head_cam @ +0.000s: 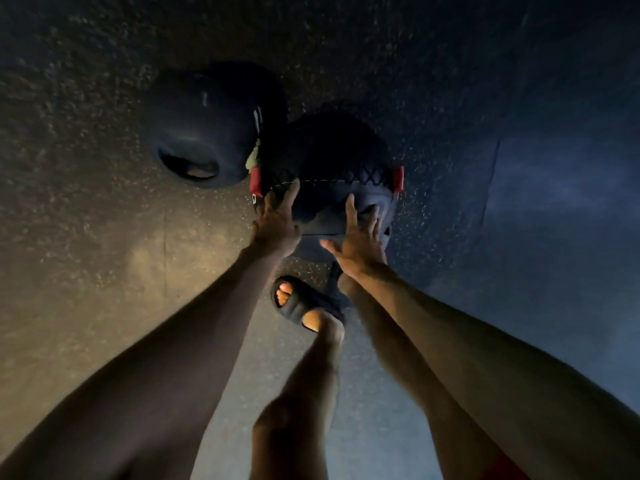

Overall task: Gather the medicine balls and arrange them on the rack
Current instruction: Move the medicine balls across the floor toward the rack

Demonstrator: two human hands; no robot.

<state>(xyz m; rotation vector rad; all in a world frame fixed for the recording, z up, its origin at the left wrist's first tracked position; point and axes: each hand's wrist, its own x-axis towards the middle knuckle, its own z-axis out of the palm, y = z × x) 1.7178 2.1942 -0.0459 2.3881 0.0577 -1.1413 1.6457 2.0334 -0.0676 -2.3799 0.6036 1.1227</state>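
Observation:
A dark stitched medicine ball (325,157) with red side patches lies on the speckled rubber floor in the middle of the head view. My left hand (277,221) lies against its near left side with the fingers straight. My right hand (358,240) is spread open on its near right side, thumb out to the left. Behind it to the left sits a second dark ball (207,123), smooth, with a recessed grip hole facing me. The two balls touch. No rack is in view.
My foot in a dark slide sandal (304,303) stands just in front of the stitched ball, between my arms. The rubber floor (104,237) stretches all round, lit warm at the left and dim blue at the right.

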